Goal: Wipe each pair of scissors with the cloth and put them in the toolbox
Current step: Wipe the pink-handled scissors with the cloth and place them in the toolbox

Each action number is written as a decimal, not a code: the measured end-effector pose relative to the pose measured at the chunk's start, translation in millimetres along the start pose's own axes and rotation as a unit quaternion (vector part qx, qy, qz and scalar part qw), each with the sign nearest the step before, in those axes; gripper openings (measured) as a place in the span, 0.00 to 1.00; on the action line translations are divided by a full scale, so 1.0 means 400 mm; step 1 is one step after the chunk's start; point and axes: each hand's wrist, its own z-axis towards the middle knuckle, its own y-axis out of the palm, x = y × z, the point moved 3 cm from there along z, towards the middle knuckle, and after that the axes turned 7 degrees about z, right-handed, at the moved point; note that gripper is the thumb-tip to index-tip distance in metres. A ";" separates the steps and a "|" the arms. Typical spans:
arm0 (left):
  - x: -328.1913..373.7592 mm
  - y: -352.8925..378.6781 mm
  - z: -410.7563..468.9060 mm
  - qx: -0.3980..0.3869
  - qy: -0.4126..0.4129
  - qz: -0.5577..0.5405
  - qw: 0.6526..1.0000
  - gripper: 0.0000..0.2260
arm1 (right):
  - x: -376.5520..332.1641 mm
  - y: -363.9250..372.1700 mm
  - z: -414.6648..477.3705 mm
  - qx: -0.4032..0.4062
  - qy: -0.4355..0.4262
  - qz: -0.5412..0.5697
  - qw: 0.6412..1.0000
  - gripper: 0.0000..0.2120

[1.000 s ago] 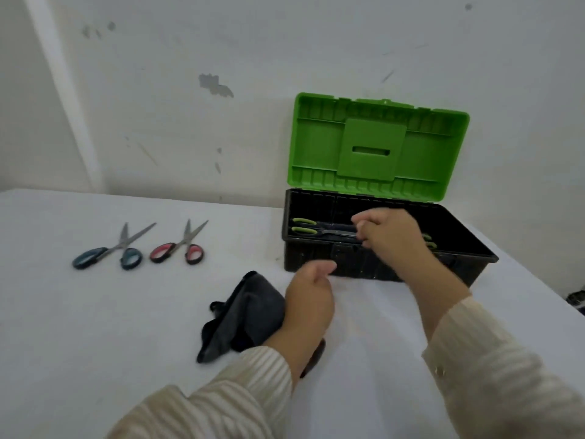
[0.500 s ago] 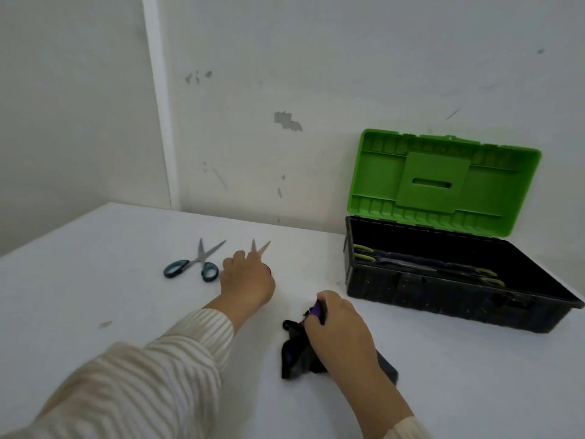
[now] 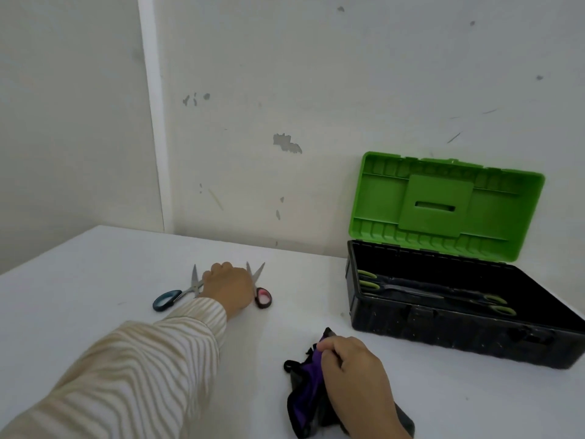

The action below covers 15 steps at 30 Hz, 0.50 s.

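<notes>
Green-handled scissors (image 3: pixel 437 293) done, inside toolbox (image 3: pixel 474 340) at three o'clock; red-handled scissors (image 3: pixel 261 291) under closing left hand (image 3: pixel 228 288), teal-handled scissors (image 3: pixel 172 297) remaining; right hand (image 3: pixel 354 375) clamped on cloth (image 3: pixel 305 397).

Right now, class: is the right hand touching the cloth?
Touching. The head view shows the right hand lying on the cloth, fingers pinching its upper folds.
</notes>
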 end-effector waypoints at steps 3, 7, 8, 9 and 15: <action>0.022 -0.006 -0.015 0.009 0.048 -0.017 0.999 0.11 | -0.002 -0.001 -0.001 -0.001 -0.003 -0.003 1.000 0.11; 0.036 -0.025 -0.075 -0.011 0.071 -0.144 0.987 0.06 | -0.008 -0.018 -0.005 0.009 0.011 0.037 0.999 0.12; 0.032 -0.033 -0.096 -0.019 0.073 -0.207 0.975 0.08 | -0.013 -0.024 -0.006 0.010 0.015 0.046 0.999 0.13; 0.023 -0.043 -0.125 -0.030 0.070 -0.295 0.952 0.08 | -0.017 -0.029 -0.006 0.009 0.015 0.050 0.999 0.12; -0.021 -0.063 -0.354 -0.127 0.057 -0.664 0.735 0.06 | -0.066 -0.010 -0.028 -0.060 -0.030 0.039 0.997 0.16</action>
